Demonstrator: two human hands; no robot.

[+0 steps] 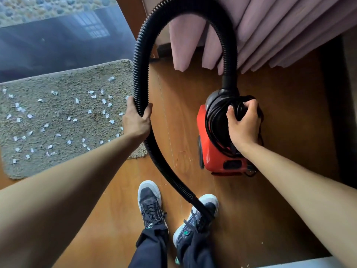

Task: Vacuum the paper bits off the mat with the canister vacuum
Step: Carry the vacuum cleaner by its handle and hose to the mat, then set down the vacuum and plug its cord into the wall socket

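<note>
A red canister vacuum (212, 144) stands on the wooden floor at centre right, with a black power cord (214, 117) coiled around its top. My right hand (243, 122) is closed on the cord bundle and the handle under it. A black ribbed hose (185, 10) loops up from the vacuum, over and down to the left. My left hand (137, 120) grips the hose beside the mat. The hose end (202, 209) hangs down over my right shoe. A beige shaggy mat (63, 120) lies at left, strewn with several white paper bits (92, 96).
Pink curtains (270, 31) hang at the upper right, just behind the vacuum. A large glass pane (58, 41) runs along the far edge of the mat. My two dark sneakers (149, 204) stand on the wood floor (116, 219) at bottom centre.
</note>
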